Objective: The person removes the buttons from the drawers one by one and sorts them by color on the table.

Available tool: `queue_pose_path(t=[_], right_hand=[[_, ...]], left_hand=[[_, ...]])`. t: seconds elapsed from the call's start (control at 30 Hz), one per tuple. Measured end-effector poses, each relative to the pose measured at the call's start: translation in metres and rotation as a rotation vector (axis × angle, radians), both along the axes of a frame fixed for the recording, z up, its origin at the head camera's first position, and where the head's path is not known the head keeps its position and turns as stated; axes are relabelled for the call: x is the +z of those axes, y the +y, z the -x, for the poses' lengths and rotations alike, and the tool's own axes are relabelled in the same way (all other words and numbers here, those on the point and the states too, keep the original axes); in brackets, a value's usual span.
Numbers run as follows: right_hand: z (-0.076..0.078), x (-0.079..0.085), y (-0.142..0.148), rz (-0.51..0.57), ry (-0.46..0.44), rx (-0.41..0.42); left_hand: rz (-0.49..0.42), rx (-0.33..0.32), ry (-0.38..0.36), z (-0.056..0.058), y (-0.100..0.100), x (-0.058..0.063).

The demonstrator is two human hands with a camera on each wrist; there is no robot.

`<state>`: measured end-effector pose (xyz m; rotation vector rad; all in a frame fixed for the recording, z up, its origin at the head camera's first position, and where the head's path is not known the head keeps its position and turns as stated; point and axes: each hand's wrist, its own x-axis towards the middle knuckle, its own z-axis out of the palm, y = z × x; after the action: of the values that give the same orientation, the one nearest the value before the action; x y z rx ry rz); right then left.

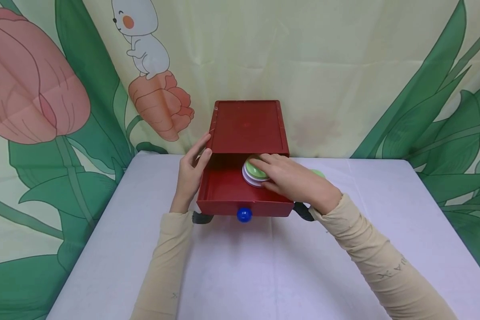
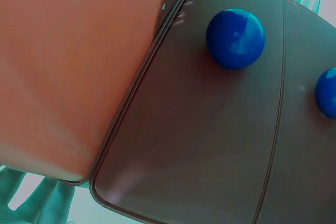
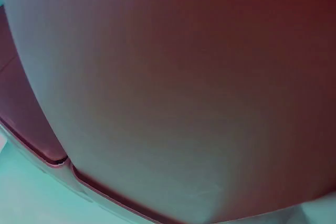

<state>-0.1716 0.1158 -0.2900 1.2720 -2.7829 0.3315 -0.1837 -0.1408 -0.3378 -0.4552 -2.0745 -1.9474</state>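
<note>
A dark red drawer unit [image 1: 246, 126] stands on the table with its top drawer [image 1: 224, 189] pulled out. My left hand [image 1: 190, 171] touches the unit's left side, its fingers extended along the wall. Inside the drawer, on the right, my right hand [image 1: 290, 178] grips a round green-and-white object [image 1: 251, 174] from above. Fingers cover part of its green top; its white rim shows at the left. A blue knob [image 1: 244, 215] sits on the drawer front. The left wrist view shows one blue knob [image 2: 235, 39] and part of another blue knob [image 2: 328, 93].
The white-covered table [image 1: 240, 275] extends around the unit. Another green item [image 1: 318, 173] shows partly behind the right wrist. At the back hangs a printed cloth [image 1: 324, 66] with plants and a white animal on a carrot. Dark wrist-worn pieces [image 1: 303, 211] sit near the drawer's front corners.
</note>
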Motion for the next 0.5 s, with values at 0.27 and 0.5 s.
queue_pose_path(t=[0.27,0.5], right_hand=[[0.0015,-0.0008,0.0008,0.023,0.008,0.013],[0.0002,-0.0004,0.0016,0.046,0.005,0.027]], left_hand=[[-0.001,0.000,0.006,0.0008,-0.0004,-0.0004],[-0.007,-0.001,0.006,0.0016,-0.0010,-0.0026]])
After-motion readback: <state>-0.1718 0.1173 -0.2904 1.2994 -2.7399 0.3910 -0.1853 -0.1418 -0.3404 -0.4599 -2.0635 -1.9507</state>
